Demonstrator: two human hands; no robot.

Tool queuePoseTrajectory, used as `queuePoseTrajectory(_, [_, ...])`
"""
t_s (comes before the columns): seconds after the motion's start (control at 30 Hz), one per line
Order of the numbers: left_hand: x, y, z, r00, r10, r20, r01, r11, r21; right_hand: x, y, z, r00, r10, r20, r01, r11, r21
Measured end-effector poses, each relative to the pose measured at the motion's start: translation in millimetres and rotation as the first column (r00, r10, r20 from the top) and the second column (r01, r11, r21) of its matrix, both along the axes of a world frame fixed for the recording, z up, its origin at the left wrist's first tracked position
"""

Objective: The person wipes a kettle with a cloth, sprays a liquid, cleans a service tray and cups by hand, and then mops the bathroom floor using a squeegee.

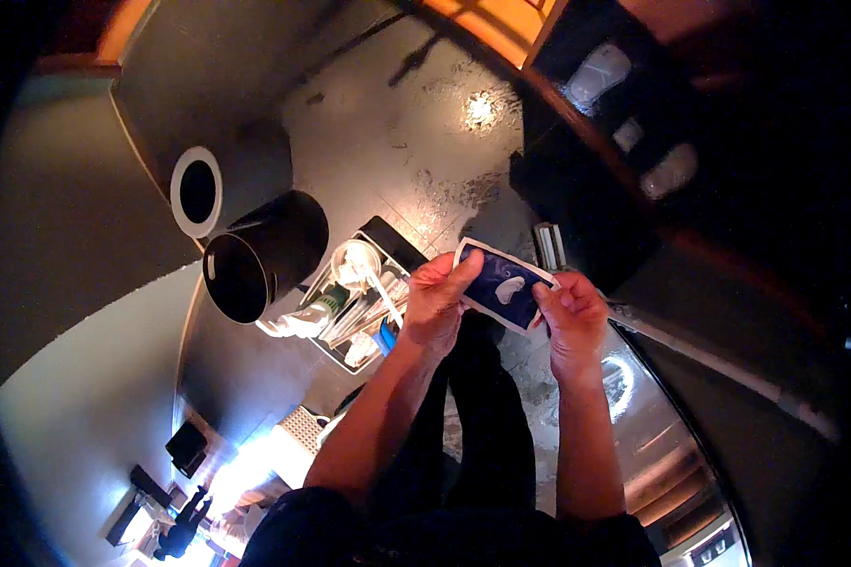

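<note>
Both hands hold a small flat rectangle, a dark blue card or packet (489, 276) with a white border and a pale curved shape on its face. My left hand (432, 301) grips its left end, thumb on top. At the right end, the thumb and fingers of my right hand (574, 315) pinch its edge. Just left of my left hand, a caddy (347, 365) holds a white spray bottle (312, 317) with a green label, a clear round tub (355, 261) of pale items and a blue object (385, 336).
A black cylindrical bin (294, 241) lies or stands left of the caddy, beside a white ring-shaped rim (218, 195). The tiled floor (397, 163) looks wet in places. A curved reflective surface (652, 425) lies at lower right. A distant person (181, 528) appears at lower left.
</note>
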State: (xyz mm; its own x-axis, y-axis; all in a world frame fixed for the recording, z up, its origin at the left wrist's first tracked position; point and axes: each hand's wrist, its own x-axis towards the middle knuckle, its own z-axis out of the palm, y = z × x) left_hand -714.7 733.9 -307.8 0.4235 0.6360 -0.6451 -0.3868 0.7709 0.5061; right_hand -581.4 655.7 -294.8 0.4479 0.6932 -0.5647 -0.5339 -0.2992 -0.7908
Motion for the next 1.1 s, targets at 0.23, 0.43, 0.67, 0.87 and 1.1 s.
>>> queuePoseTrajectory(0.23, [25.3,-27.1,68.2,0.976,-0.025,-0.218,0.083,0.962,0.262,0.6,-18.8,69.2,0.998,-0.06,0.028,0.06,0.998,-0.019])
queuePoseTrajectory(0.43, [41.1,-43.5,157.0,0.901,-0.192,-0.39,0.315,0.907,0.281,10.5,-37.5,180.5,0.955,-0.062,0.289,0.079,0.996,-0.048])
queuePoseTrajectory(0.67, [93.4,-59.1,238.2,0.958,-0.146,-0.247,0.259,0.809,0.527,50.7,-71.1,266.6,0.934,-0.135,0.33,0.134,0.991,0.025])
queuePoseTrajectory(0.87, [124.0,-51.9,288.2,0.899,-0.323,-0.295,0.438,0.633,0.638,74.2,-85.2,315.9,0.76,-0.221,0.611,0.134,0.973,0.185])
queuePoseTrajectory(1.1, [176.2,-30.1,333.8,0.952,-0.264,-0.153,0.285,0.588,0.757,109.8,-57.3,367.8,0.805,-0.445,0.392,0.408,0.895,0.179])
